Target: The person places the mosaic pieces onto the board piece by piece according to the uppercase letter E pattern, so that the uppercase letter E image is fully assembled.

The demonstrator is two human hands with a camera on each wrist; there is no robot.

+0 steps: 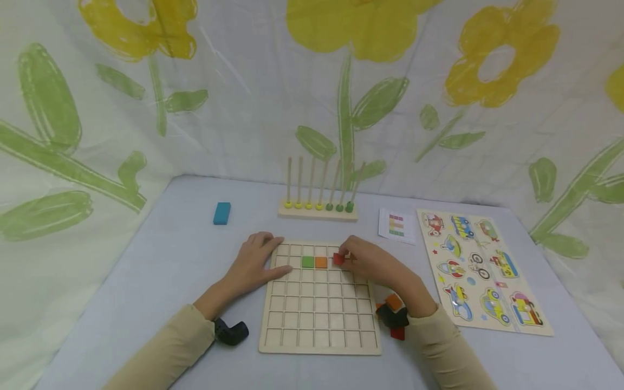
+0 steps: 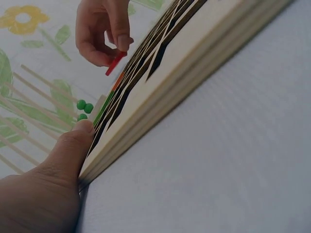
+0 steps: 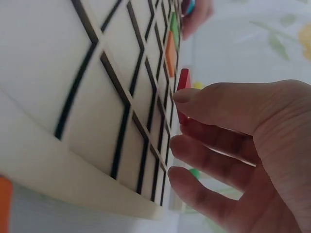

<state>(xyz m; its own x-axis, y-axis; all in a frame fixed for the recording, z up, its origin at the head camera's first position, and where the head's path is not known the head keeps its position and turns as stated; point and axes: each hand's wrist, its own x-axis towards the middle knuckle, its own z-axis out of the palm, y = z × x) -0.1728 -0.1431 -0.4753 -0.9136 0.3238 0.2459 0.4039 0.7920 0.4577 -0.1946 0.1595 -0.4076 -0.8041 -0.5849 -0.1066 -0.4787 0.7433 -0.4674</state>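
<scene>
A light wooden grid board [image 1: 320,306] lies flat on the table, divided into square cells. Near its far side, a green square tile [image 1: 308,262] and an orange square tile [image 1: 321,262] sit side by side in cells. My right hand [image 1: 371,261] pinches a red square tile [image 1: 338,259] between thumb and finger, just right of the orange one. In the right wrist view this red tile [image 3: 183,92] is tilted on edge close over the board. My left hand [image 1: 254,261] rests at the board's far left corner, fingers extended, thumb [image 2: 73,148] on its edge.
Orange and red tiles [image 1: 394,301] lie by my right forearm, partly behind a black wrist device. Behind the board stand a peg rack with beads [image 1: 318,212] and a small pattern card [image 1: 397,226]. A picture puzzle [image 1: 482,271] lies right, a blue block [image 1: 222,213] back left.
</scene>
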